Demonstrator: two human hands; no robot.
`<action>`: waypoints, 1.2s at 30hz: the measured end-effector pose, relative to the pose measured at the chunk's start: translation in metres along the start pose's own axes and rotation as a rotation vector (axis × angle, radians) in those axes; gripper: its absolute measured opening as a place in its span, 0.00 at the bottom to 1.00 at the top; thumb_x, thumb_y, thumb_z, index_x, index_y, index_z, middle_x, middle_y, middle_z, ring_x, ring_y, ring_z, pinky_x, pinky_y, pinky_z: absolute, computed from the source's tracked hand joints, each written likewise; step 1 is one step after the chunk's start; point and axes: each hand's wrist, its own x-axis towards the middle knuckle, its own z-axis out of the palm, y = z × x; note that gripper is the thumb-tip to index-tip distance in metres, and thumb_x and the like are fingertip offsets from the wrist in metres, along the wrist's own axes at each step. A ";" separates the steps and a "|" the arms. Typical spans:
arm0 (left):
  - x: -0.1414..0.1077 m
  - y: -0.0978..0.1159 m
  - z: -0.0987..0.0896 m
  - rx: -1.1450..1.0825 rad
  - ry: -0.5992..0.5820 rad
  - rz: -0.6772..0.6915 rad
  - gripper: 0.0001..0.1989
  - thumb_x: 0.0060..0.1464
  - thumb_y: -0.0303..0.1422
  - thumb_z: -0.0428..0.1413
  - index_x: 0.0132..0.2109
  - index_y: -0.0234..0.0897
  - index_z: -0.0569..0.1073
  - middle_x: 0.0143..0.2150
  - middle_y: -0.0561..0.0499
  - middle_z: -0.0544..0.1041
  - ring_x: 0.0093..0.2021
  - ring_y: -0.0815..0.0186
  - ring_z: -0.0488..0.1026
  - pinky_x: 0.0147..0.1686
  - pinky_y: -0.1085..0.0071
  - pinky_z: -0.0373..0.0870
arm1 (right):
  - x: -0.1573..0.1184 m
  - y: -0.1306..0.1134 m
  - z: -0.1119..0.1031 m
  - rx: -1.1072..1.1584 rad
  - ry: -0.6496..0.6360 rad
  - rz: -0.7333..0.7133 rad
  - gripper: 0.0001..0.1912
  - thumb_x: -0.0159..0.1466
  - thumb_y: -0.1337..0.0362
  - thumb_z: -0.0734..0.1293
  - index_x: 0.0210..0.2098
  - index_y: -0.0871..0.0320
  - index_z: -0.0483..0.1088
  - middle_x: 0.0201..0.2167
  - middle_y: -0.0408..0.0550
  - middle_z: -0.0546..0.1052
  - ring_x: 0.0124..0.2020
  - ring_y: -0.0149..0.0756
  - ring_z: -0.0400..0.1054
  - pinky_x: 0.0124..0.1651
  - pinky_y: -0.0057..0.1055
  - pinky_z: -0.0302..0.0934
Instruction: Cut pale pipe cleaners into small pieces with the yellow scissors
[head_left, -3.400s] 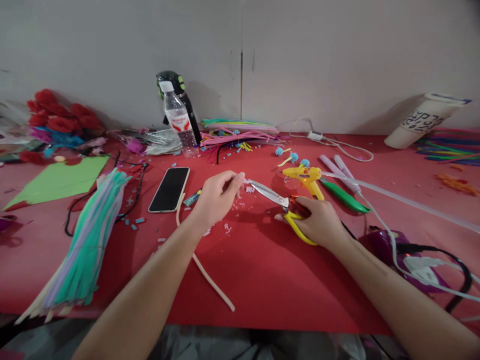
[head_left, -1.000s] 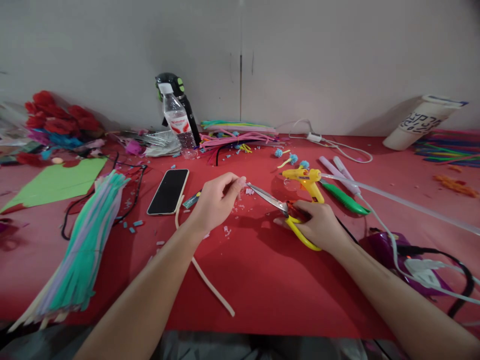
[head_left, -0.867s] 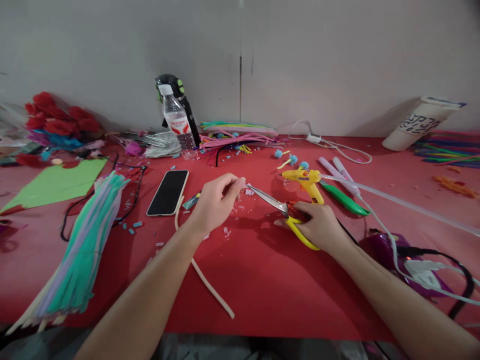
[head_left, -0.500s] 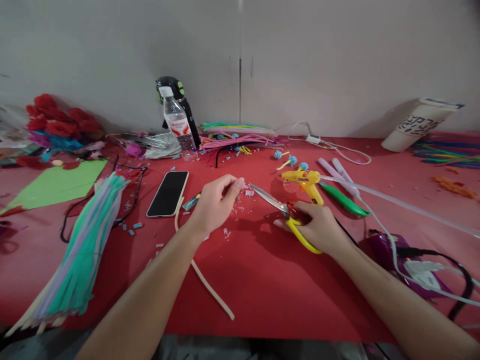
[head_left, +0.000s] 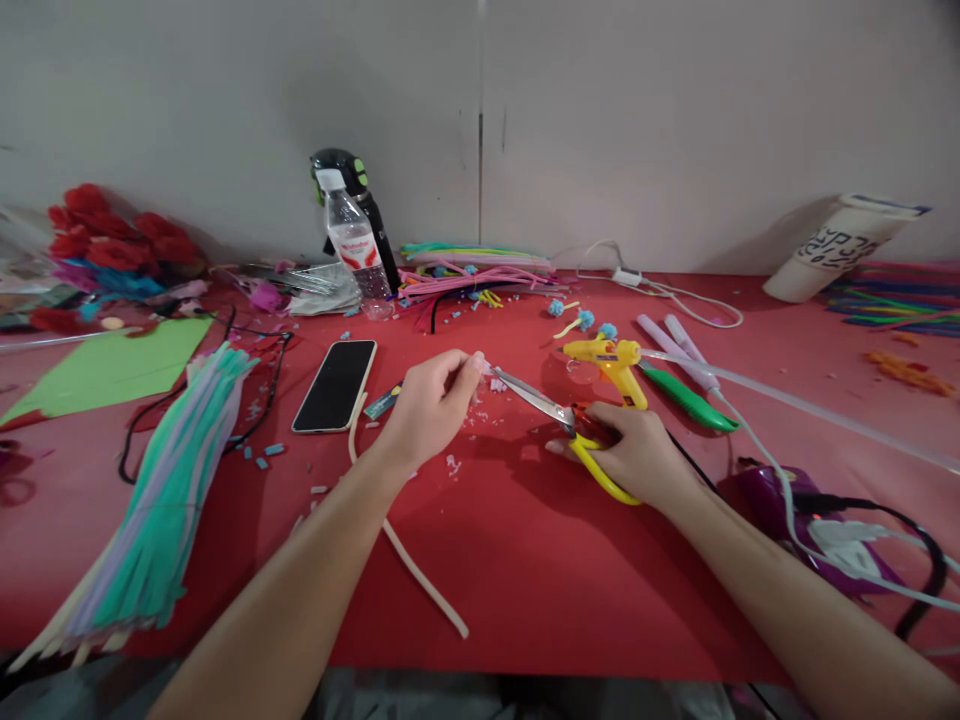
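Note:
My left hand (head_left: 437,400) is pinched on a small pale pink tuft (head_left: 486,367), most of it hidden by my fingertips. With my right hand (head_left: 634,450) I grip yellow-handled scissors (head_left: 536,398), fingers through the handles. The blades look nearly closed, and their tips point left, close beside the tuft; whether they touch it I cannot tell. Small pink clippings (head_left: 497,385) lie on the red table beneath. A cream pipe cleaner (head_left: 424,578) runs under my left forearm toward the table's front edge.
A yellow glue gun (head_left: 606,355) stands just beyond my right hand, its cable trailing right. At left are a black phone (head_left: 334,386) and a bundle of green and lilac pipe cleaners (head_left: 161,500). A water bottle (head_left: 354,245) stands behind. Green pliers-like handle (head_left: 690,398) lies right.
The scissor tips have shifted slightly left and up, nearer my left fingertips. More of the pink tuft shows there now. Both hands otherwise keep nearly the same place.

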 end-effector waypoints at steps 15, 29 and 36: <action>0.000 0.002 0.002 -0.029 0.008 -0.027 0.22 0.66 0.44 0.45 0.27 0.37 0.65 0.23 0.54 0.69 0.24 0.71 0.65 0.28 0.72 0.61 | 0.001 0.003 0.002 -0.023 0.002 -0.002 0.27 0.51 0.45 0.72 0.21 0.55 0.54 0.17 0.36 0.53 0.21 0.27 0.45 0.23 0.27 0.43; 0.000 0.000 0.004 -0.052 -0.013 -0.041 0.21 0.66 0.44 0.45 0.28 0.36 0.67 0.24 0.53 0.71 0.25 0.70 0.67 0.29 0.72 0.62 | 0.001 0.000 0.002 -0.019 0.015 0.016 0.27 0.51 0.45 0.72 0.20 0.56 0.54 0.16 0.36 0.54 0.21 0.27 0.45 0.23 0.27 0.45; 0.001 0.001 0.004 -0.007 0.023 -0.052 0.21 0.66 0.43 0.44 0.26 0.38 0.60 0.22 0.56 0.62 0.24 0.71 0.59 0.26 0.70 0.55 | 0.000 -0.007 -0.003 -0.002 0.017 0.029 0.26 0.51 0.45 0.72 0.21 0.55 0.55 0.17 0.36 0.55 0.21 0.26 0.46 0.22 0.26 0.45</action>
